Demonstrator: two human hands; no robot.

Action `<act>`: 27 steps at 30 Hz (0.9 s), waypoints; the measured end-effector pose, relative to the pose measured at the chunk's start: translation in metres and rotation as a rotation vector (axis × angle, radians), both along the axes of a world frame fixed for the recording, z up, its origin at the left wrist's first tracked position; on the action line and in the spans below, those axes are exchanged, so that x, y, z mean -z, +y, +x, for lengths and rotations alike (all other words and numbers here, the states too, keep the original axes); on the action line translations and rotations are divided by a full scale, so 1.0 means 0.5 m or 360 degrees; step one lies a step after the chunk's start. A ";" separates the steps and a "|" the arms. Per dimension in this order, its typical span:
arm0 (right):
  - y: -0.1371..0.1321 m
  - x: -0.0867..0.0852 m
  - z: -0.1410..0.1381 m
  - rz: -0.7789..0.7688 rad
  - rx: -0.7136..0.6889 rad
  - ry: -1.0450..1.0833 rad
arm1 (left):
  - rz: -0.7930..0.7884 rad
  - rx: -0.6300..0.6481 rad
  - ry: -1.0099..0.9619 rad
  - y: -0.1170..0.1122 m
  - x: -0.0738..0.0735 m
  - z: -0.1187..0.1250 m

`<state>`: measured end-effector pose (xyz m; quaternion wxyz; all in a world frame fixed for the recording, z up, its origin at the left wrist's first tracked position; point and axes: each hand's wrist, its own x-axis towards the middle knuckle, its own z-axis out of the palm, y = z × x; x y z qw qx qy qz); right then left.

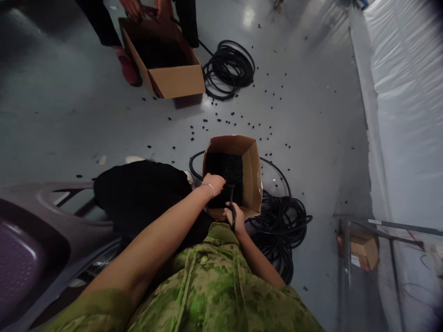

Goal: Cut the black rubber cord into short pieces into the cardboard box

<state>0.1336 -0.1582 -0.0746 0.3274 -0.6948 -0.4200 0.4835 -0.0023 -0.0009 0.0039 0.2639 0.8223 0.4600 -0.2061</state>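
Observation:
My left hand, with a thin bracelet on its wrist, reaches over the near left side of an open cardboard box. Its fingers are closed on a black hose, whose short end pokes out toward the right. Closed round the dark handles of a scissor-like cutter, my right hand is at the box's near edge. The cutter's upper end meets the hose end; whether its jaws are apart is too small to tell. Many small black pieces lie inside the box.
Tangled black hose lies right of the box. Across the floor, another person's hands are over a second cardboard box, beside a hose coil. Small black bits dot the floor. A purple-grey chair stands left, a metal frame right.

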 end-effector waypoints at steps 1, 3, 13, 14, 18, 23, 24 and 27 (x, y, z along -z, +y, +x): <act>0.000 0.000 0.000 -0.0001 -0.0004 0.0005 | -0.0007 -0.0011 -0.0002 0.000 -0.001 0.000; 0.000 0.001 0.000 -0.0002 -0.0008 0.0012 | -0.0024 -0.0041 -0.0018 0.000 -0.003 0.000; -0.005 0.016 -0.002 0.0014 -0.0004 -0.0026 | -0.0072 -0.0012 -0.0006 0.006 -0.002 -0.002; -0.006 0.017 -0.002 0.0007 0.0001 -0.0024 | -0.0071 0.0000 0.0010 0.006 -0.002 -0.001; -0.007 0.013 -0.002 -0.0003 0.0014 -0.0015 | -0.0066 0.0000 0.0022 0.004 -0.001 0.001; -0.007 0.002 -0.002 0.0009 0.0001 -0.0009 | -0.0038 -0.0010 -0.0020 0.002 0.003 -0.001; -0.006 0.001 -0.003 0.0009 -0.0001 -0.0009 | -0.0033 -0.0008 -0.0017 0.002 0.004 -0.002; -0.004 -0.001 -0.004 0.0004 0.0003 -0.0020 | -0.0021 -0.0023 -0.0013 0.002 0.005 -0.003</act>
